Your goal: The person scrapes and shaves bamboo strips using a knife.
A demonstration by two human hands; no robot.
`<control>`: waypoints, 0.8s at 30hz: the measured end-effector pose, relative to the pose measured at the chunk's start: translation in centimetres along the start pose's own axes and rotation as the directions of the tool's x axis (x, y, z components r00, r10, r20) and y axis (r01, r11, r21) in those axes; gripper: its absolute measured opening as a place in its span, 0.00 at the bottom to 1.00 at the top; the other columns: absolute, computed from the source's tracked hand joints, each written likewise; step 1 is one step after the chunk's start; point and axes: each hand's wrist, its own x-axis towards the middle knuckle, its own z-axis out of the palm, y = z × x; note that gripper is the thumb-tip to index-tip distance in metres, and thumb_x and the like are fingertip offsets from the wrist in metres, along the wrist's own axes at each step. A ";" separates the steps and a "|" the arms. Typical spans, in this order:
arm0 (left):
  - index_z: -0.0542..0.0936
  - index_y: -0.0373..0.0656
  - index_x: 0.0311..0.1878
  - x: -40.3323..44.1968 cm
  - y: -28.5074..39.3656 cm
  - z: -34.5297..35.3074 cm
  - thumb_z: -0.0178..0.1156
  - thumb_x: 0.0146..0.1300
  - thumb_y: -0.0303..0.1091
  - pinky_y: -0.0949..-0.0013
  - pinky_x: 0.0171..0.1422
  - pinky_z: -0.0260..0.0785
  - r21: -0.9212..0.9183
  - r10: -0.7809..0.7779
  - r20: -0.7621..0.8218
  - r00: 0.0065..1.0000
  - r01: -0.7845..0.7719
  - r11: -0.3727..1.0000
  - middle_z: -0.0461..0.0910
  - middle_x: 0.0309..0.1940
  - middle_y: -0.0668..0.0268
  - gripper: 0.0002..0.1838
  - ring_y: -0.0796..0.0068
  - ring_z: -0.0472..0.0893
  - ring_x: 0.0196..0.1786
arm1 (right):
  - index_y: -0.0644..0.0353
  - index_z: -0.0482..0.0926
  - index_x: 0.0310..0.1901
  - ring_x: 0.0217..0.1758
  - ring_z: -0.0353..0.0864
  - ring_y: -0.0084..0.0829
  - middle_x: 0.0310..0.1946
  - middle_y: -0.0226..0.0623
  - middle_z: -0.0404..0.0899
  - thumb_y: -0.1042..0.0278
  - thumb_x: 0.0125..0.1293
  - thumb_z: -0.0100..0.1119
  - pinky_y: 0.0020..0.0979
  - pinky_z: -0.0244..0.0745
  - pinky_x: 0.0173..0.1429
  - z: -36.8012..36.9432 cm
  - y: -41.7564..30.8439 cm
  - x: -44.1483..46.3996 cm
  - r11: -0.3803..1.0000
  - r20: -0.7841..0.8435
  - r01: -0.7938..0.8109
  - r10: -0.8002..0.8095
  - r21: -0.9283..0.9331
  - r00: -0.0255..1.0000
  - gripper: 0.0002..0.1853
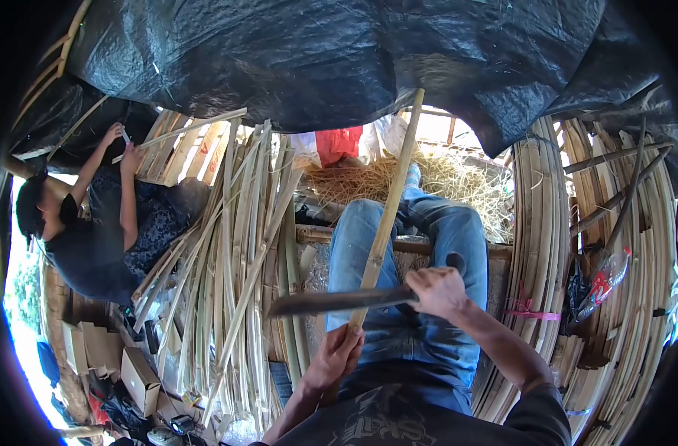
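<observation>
A long pale bamboo strip (391,199) slants up and away from my lap, between my knees. Its near end is gripped by my left hand (340,352), fingers wrapped round it. My right hand (436,291) is closed on the handle of a machete (339,301). The dark blade points left and lies across the strip, just above my left hand. Whether its edge is cutting into the strip cannot be seen from here.
Many bamboo strips (238,245) lean in a pile on the left; tied bundles (536,215) stand right. A co-worker (93,238) sits at far left, holding a strip and a blade. Straw (465,189) lies ahead, a bottle (605,282) right, cardboard boxes (140,380) lower left. Black sheeting (339,59) hangs overhead.
</observation>
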 end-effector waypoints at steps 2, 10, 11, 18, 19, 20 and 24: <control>0.70 0.45 0.38 -0.5 -0.3 -0.2 0.49 0.83 0.45 0.76 0.19 0.47 0.019 -0.009 -0.012 1.000 0.009 1.000 0.58 0.19 0.78 0.17 0.87 0.55 0.16 | 0.55 0.77 0.35 0.24 0.86 0.37 0.22 0.34 0.82 0.49 0.55 0.75 0.40 0.80 0.26 1.1 1.9 0.5 0.981 -0.008 -0.179 0.179 -0.075 0.984 0.21; 0.71 0.46 0.40 -0.2 -0.2 -0.5 0.48 0.83 0.45 0.77 0.19 0.47 -0.056 -0.058 0.028 0.998 0.060 0.997 0.59 0.21 0.80 0.15 0.89 0.55 0.17 | 0.52 0.76 0.33 0.25 0.86 0.34 0.23 0.31 0.81 0.52 0.48 0.78 0.38 0.80 0.28 0.5 -0.4 0.5 0.999 0.005 0.048 -0.048 0.023 0.999 0.20; 0.71 0.46 0.40 0.1 -0.2 -0.6 0.48 0.83 0.45 0.77 0.19 0.47 -0.060 -0.062 0.026 0.998 0.064 0.996 0.59 0.21 0.80 0.15 0.89 0.55 0.17 | 0.52 0.76 0.34 0.26 0.86 0.35 0.23 0.31 0.81 0.53 0.48 0.78 0.39 0.80 0.28 1.1 0.5 0.8 0.998 -0.028 -0.016 0.018 0.057 0.999 0.20; 0.70 0.49 0.39 2.2 0.8 -2.5 0.45 0.84 0.45 0.79 0.16 0.42 -0.323 -0.079 0.198 0.977 0.142 0.936 0.53 0.20 0.82 0.15 0.91 0.51 0.16 | 0.53 0.75 0.37 0.28 0.87 0.36 0.26 0.32 0.82 0.48 0.52 0.76 0.36 0.81 0.31 1.7 -1.6 0.4 1.000 0.040 0.011 -0.012 0.020 0.999 0.22; 0.70 0.50 0.39 2.4 0.3 -2.9 0.44 0.84 0.46 0.79 0.15 0.42 -0.371 -0.101 0.236 0.966 0.186 0.910 0.52 0.20 0.81 0.16 0.90 0.50 0.16 | 0.53 0.75 0.37 0.28 0.87 0.36 0.26 0.32 0.82 0.48 0.52 0.76 0.36 0.81 0.31 2.2 -1.1 0.4 1.000 0.040 0.005 -0.006 0.014 0.999 0.22; 0.70 0.50 0.39 2.3 -0.5 -3.3 0.44 0.84 0.48 0.79 0.15 0.42 -0.423 -0.126 0.268 0.955 0.234 0.875 0.52 0.20 0.81 0.17 0.90 0.50 0.16 | 0.53 0.74 0.37 0.28 0.87 0.36 0.26 0.31 0.81 0.48 0.52 0.76 0.36 0.81 0.31 2.7 -0.8 0.3 0.999 0.030 0.037 -0.037 0.023 0.999 0.23; 0.70 0.49 0.39 2.5 -3.3 -5.2 0.44 0.83 0.52 0.79 0.15 0.42 -0.526 -0.146 0.313 0.938 0.299 0.796 0.53 0.20 0.81 0.19 0.90 0.50 0.16 | 0.55 0.74 0.36 0.30 0.88 0.36 0.25 0.32 0.83 0.47 0.54 0.76 0.36 0.81 0.32 3.2 -0.8 1.4 0.997 0.104 -0.057 0.061 -0.049 0.993 0.23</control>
